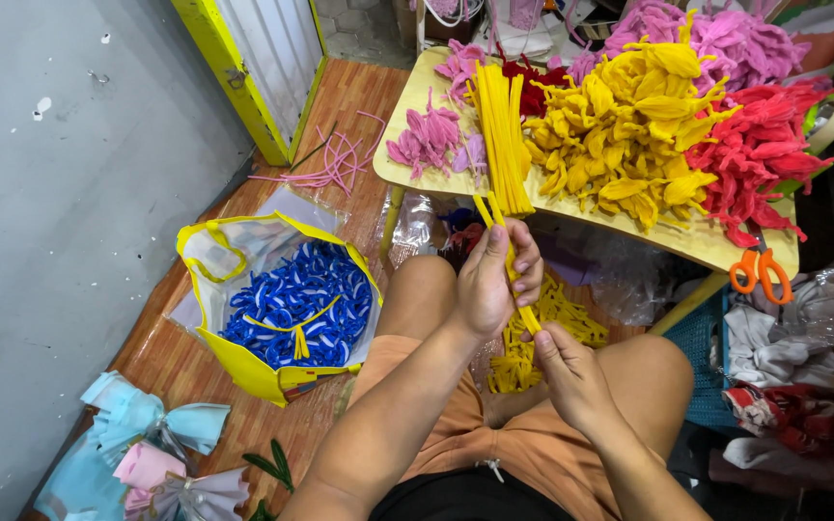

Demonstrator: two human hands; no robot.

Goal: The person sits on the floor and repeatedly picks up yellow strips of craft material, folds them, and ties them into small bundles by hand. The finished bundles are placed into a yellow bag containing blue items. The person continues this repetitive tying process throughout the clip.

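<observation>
Your left hand [496, 280] is closed around a yellow pipe cleaner [511, 275], with the fingers curled over it. Your right hand [571, 371], just below, pinches the lower end of the same stem between thumb and fingers. Under both hands a heap of yellow pieces [533, 338] lies between your knees. Above your left hand, a bundle of yellow stems [504, 135] rests on the table [417, 96]. Far to the left a yellow bag [272, 318] holds blue pieces. Orange scissors [763, 273] lie to the right.
</observation>
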